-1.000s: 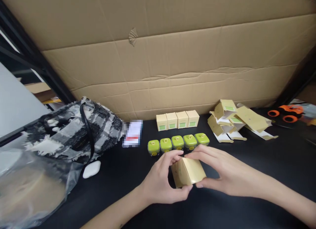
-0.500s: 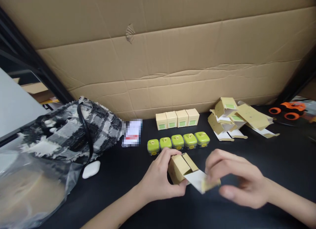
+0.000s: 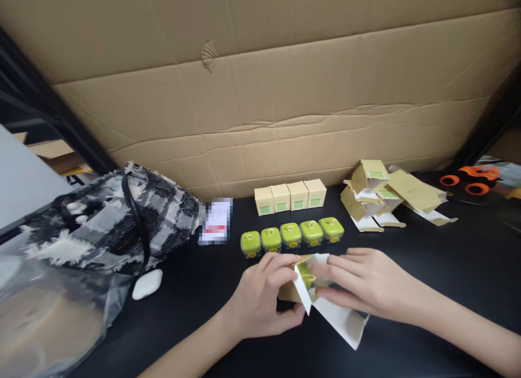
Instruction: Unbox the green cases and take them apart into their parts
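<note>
My left hand (image 3: 268,296) is closed around a small tan cardboard box (image 3: 287,294), tilted with its mouth toward the right. A long flap (image 3: 340,318), white inside, hangs out at lower right, and a short white flap stands out near my left fingers. Inside the box shows a green-lidded container (image 3: 305,275) with a pale loop. My right hand (image 3: 362,283) is at the mouth, fingers stretched out and the index reaching in; its thumb is apart below. Whether the fingertips touch the container is unclear. Behind stand several green-lidded clear containers (image 3: 291,234) in a row.
Several closed cartons (image 3: 299,196) line the cardboard wall (image 3: 285,84). Opened boxes (image 3: 370,190) lie piled at back right, near an orange toy vehicle (image 3: 480,174). At left are a black-and-white frayed bag (image 3: 163,215), a white earbud case (image 3: 147,284) and a plastic bag (image 3: 52,313).
The long flap now hangs further down, and the box mouth is open, showing the green-lidded container. My right hand has let go of the flap and moved left to the mouth.
</note>
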Tool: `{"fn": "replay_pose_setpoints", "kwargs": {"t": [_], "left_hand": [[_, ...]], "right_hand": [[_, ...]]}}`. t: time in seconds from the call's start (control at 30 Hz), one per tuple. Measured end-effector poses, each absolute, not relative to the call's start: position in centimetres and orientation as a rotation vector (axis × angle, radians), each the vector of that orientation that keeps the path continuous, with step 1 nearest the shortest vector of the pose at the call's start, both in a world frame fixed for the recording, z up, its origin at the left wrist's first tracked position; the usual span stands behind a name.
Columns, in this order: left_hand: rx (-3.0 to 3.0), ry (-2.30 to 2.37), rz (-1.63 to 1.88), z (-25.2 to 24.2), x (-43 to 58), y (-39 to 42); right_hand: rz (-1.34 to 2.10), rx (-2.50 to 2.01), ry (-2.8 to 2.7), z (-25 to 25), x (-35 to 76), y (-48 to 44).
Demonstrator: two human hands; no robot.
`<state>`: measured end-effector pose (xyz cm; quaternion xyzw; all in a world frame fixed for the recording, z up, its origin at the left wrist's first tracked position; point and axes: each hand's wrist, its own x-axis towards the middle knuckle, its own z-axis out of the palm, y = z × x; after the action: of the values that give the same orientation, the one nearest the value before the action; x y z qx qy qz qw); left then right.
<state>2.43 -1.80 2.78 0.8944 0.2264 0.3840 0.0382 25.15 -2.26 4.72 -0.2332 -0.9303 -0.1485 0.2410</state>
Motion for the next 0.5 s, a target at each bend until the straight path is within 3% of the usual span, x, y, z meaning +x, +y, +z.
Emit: {"fn": "replay_pose_setpoints", "kwargs": {"t": [0.2,0.4,0.5], "left_hand": [[2.888,0.673,1.114,3.0,2.4,-1.9],[2.710,0.712,1.168,3.2,2.0,-1.5],[2.721,0.743,1.101,4.3,1.3,-1.0]], "right_hand": [[-0.117,-0.764,-2.429,3.8,25.0,-1.8],[0.715,-0.881,-2.031,4.4,25.5,-2.0],[0.919,-0.893,-1.760,4.5,25.8,-1.7]]}}
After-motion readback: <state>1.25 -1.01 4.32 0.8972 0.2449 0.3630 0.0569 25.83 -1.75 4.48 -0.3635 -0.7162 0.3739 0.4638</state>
